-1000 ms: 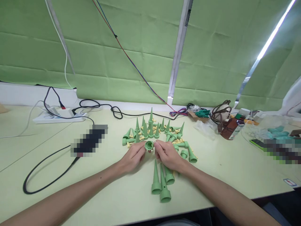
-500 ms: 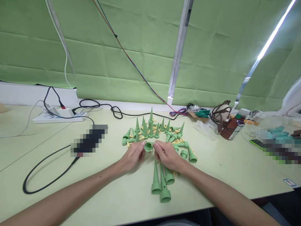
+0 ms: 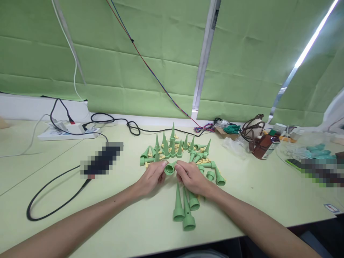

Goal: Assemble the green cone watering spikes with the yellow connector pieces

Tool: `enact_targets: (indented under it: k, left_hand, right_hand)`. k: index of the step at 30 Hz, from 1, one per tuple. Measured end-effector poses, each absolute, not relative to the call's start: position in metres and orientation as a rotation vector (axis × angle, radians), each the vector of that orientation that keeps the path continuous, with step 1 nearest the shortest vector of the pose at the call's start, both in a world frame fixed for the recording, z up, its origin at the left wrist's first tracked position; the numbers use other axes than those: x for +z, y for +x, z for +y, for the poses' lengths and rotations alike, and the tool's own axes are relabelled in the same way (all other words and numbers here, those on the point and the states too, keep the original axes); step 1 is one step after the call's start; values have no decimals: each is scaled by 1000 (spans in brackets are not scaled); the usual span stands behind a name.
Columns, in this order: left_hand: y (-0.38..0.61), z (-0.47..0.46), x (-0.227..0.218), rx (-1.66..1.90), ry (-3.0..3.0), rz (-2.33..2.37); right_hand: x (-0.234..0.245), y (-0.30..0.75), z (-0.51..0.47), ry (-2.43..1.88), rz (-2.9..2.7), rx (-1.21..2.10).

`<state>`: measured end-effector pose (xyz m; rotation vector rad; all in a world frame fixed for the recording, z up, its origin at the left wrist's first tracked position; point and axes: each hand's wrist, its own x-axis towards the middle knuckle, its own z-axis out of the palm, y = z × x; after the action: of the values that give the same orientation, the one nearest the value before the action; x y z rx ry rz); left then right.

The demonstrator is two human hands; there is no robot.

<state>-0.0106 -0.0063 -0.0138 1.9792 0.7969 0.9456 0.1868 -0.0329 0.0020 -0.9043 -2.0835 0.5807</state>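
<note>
Between my two hands is a green plastic watering spike [image 3: 169,169], its round open end turned toward me. My left hand [image 3: 152,177] grips it from the left, thumb and fingers closed at its rim. From the right, my right hand [image 3: 191,175] pinches the same spike; its fingertips are partly hidden. Several more green cones [image 3: 172,143] stand point up behind my hands, with small yellow valve-like pieces [image 3: 202,161] scattered among them. Closer to me, two green cones [image 3: 178,208] lie beside each other below my right hand, and another [image 3: 194,202] lies partly under my wrist.
A white power strip [image 3: 68,134] and a blurred dark device [image 3: 103,161] with a looped black cable lie at left. On the right are a brown bottle [image 3: 264,145], a clear plastic bag [image 3: 233,147] and a green-edged device [image 3: 294,164]. Cables run along the back wall.
The spike in my hands has tilted a little, so its open end faces slightly differently and its inner ring shows. My hands have stayed almost in place.
</note>
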Motion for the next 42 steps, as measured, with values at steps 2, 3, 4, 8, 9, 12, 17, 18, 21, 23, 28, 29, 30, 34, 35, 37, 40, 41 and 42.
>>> enact_targets:
  k: [2,3,4,8,9,12,17,18,21,23,28,29,30,34,35,37,40,41,42]
  left_hand:
    - [-11,-6,-14,958,2002,780]
    - [-12,-6,-15,963,2010,773]
    - [-12,-6,-15,969,2015,770]
    - [-13,-6,-18,985,2001,760]
    - [-14,-6,-19,986,1993,757]
    - [-14,-6,-20,988,1976,753]
    - [-14,-6,-20,987,1997,756]
    - [-14,-5,-20,989,2005,755]
    - [-14,-6,-19,995,2019,746]
    - [-14,-7,-18,996,2026,738]
    - [-13,-7,-17,1017,2041,723]
    - [-13,-7,-17,1019,2048,721]
    - [-14,-7,-18,1020,2055,720]
    - [-14,-6,-19,1028,2066,717]
    - [-14,-6,-19,1033,2066,713]
    - [-14,-6,-19,1039,2076,704]
    - [-13,-6,-19,1049,2100,702]
    - [-13,-6,-19,1055,2108,703]
    - [-13,-6,-18,1059,2113,705]
  right_hand:
    - [2,187,-33,-907,-2087,574]
    - [2,187,-33,-906,-2089,571]
    - [3,187,-33,-906,-2091,571]
    - [3,187,-33,-904,-2095,591]
    - [3,188,-33,-902,-2094,597]
    - [3,188,-33,-899,-2094,609]
    - [3,188,-33,-904,-2095,609]
    - [3,188,-33,-906,-2097,608]
    - [4,188,-34,-913,-2102,609]
    - [4,188,-34,-914,-2102,610]
    - [4,188,-32,-905,-2100,618]
    - [4,188,-32,-904,-2098,621]
    - [3,188,-32,-903,-2096,623]
    - [4,188,-33,-901,-2095,617]
    - [4,188,-33,-902,-2097,617]
    - [4,189,-33,-902,-2097,622]
    - [5,189,-34,-902,-2094,629]
    - [5,189,-34,-900,-2093,627]
    - [5,189,-34,-900,-2093,624]
